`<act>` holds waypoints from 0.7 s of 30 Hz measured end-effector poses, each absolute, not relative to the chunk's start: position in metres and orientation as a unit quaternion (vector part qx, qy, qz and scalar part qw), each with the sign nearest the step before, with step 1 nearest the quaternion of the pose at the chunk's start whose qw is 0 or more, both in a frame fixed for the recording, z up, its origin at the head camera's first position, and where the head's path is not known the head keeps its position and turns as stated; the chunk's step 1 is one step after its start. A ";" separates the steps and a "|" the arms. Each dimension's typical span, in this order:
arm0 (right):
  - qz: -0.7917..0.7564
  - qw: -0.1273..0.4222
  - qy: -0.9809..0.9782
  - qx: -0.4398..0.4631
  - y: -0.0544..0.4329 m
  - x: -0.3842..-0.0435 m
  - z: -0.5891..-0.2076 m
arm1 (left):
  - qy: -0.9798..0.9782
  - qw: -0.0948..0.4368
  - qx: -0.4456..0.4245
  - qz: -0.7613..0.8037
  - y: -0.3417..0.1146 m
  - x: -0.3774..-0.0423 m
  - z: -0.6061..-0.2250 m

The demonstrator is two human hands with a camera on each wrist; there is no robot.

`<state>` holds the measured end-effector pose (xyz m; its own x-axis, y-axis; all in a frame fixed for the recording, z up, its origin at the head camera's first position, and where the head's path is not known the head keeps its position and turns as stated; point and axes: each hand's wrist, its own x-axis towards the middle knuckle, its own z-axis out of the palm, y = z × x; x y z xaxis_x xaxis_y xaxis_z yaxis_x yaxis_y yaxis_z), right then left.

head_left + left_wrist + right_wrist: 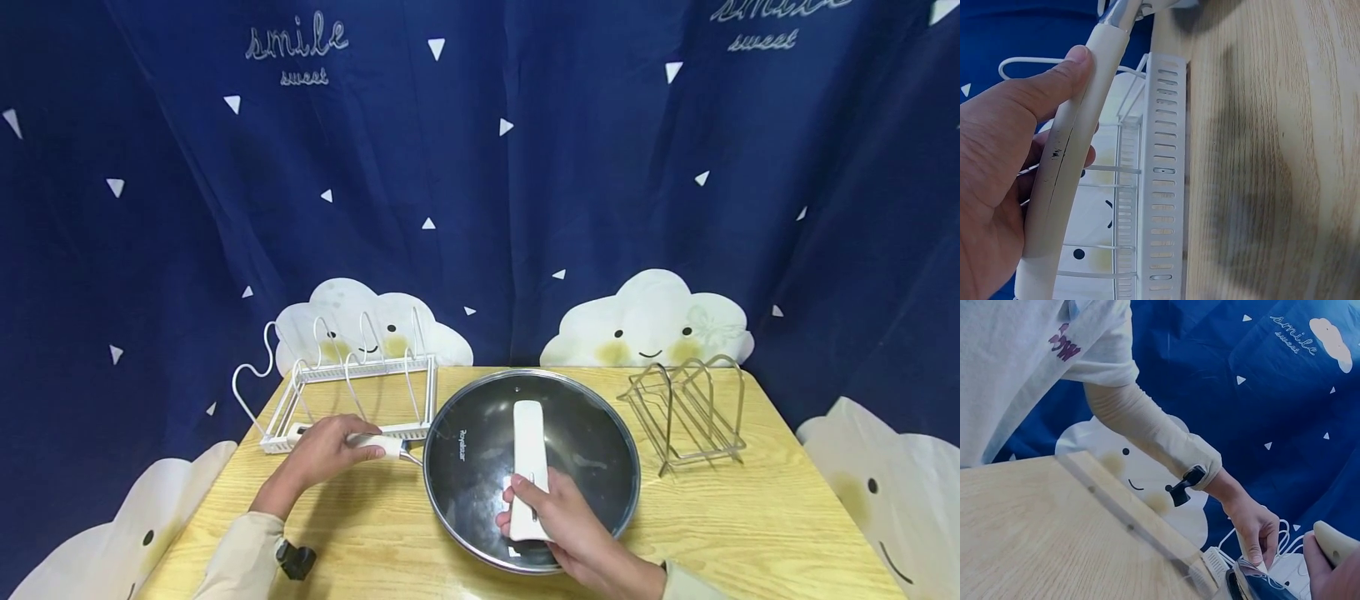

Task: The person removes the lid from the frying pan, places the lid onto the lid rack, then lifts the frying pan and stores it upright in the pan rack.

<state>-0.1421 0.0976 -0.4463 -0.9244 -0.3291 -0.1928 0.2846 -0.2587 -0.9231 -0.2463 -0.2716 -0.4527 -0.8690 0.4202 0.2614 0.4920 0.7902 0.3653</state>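
Note:
A frying pan with a cream handle (392,447) is at the middle of the table, topped by a round glass lid (476,492) with a metal rim. My left hand (326,454) grips the pan's handle, thumb laid along it; the left wrist view shows dark scuffs on that handle (1079,137). On the lid, my right hand (566,517) holds the near end of a long cream lid handle (529,433), thumb on top. The right wrist view catches only part of the right hand (1335,575) beside the lid handle (1334,542).
A white wire rack (431,392) stands at the back left, just behind the left hand. A bronze-coloured wire rack (705,456) is to the right of the lid. Behind the wooden table (375,533) hangs a dark blue curtain (480,167) with cloud prints.

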 end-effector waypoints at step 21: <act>-0.753 0.220 0.619 -0.040 0.123 -0.141 -0.416 | -0.952 0.103 -0.204 -0.203 -0.265 -0.242 -0.454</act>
<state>-0.1409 0.1225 -0.4160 -0.9002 -0.3809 -0.2112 0.2813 -0.1382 -0.9496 -0.2421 -0.2653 -0.4537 -0.8958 0.3463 0.2786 0.4299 0.8341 0.3455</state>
